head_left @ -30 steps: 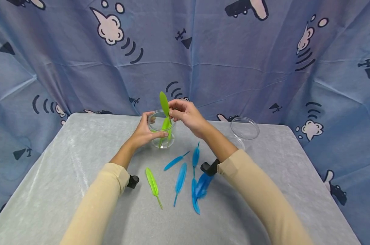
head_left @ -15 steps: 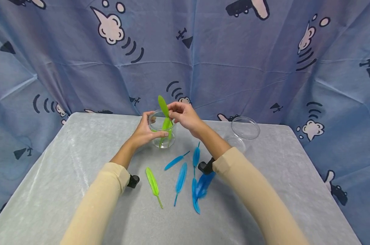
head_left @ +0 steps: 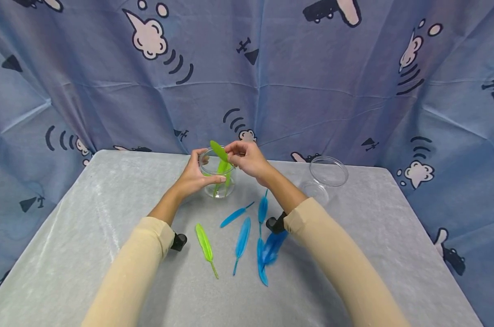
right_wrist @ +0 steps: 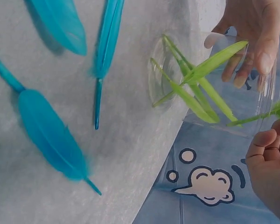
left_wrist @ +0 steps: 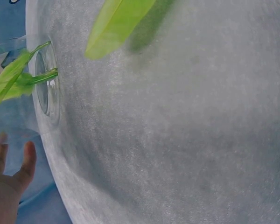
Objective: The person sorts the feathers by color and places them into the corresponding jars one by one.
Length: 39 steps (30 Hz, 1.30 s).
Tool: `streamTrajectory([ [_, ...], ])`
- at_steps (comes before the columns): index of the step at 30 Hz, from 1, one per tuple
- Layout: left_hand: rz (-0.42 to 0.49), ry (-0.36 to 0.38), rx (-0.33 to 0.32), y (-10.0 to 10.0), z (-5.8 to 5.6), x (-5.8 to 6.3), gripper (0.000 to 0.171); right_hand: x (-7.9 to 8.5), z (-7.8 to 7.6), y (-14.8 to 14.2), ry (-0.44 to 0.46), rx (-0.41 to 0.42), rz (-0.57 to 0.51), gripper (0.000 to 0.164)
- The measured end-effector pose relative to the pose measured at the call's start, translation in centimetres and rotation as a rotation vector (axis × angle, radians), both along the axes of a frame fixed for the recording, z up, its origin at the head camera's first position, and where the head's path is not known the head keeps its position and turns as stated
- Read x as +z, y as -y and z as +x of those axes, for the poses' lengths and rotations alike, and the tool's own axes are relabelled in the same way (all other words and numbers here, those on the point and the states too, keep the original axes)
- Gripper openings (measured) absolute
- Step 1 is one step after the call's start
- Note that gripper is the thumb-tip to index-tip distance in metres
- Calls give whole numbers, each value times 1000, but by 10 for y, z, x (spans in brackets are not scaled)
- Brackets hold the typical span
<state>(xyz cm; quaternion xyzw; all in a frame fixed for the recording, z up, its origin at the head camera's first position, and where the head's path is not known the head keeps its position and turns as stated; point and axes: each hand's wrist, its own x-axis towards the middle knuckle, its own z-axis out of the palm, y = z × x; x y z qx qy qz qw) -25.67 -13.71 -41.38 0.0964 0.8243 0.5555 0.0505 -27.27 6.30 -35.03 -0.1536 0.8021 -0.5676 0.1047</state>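
Note:
A clear jar (head_left: 219, 194) stands near the back of the table, gripped round its upper wall by my left hand (head_left: 193, 177). Several green feathers (right_wrist: 196, 79) cross each other inside it, as the right wrist view shows. At the rim, my right hand (head_left: 249, 157) pinches another green feather (head_left: 217, 149) between thumb and fingers; it leans over the opening, its quill end inside the jar. One loose green feather (head_left: 204, 245) lies on the table in front. Beside it are several blue feathers (head_left: 242, 238).
A second clear jar (head_left: 343, 166) stands at the back right, beyond my right forearm. The grey-covered table (head_left: 108, 254) ends at a blue patterned curtain (head_left: 296, 91). More blue feathers (head_left: 273, 247) overlap just left of my right sleeve.
The held green feather has come lower and tilts further left over the jar's rim, with my right hand lowering alongside. The left hand keeps its hold on the jar.

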Motion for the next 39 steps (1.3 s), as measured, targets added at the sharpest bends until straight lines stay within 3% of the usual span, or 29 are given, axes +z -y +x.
streamTrajectory([
  [7,7,-13,0,-1,-1,0,102,-4,0,-7,-40,-15,33,20],
  [21,-17,-3,22,-2,1,3,103,-17,8,-32,-53,-37,-42,24],
  [28,-18,-4,28,-3,1,3,103,-32,13,-39,-14,-30,29,22],
  [32,-18,-5,27,-2,0,1,103,-44,18,-34,41,15,81,24],
  [39,-8,-16,21,-2,-1,1,103,-59,30,-20,83,165,136,25],
])
